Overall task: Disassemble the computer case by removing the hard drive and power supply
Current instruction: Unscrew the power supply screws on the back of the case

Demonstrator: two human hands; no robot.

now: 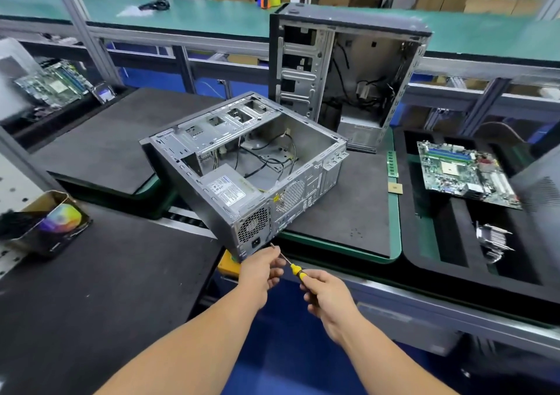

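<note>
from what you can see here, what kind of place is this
Most likely a computer teardown or recycling line. An opened computer case lies on a foam-padded bench, a second gutted case stands behind it, and a loose motherboard sits in a tray, with roller conveyor rails between stations.

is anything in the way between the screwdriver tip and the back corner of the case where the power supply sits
Nothing visible. The screwdriver, held by the right hand and steadied by the left hand, points its tip at the rear panel of the computer case, just below the power supply. The gap is bare.
</note>
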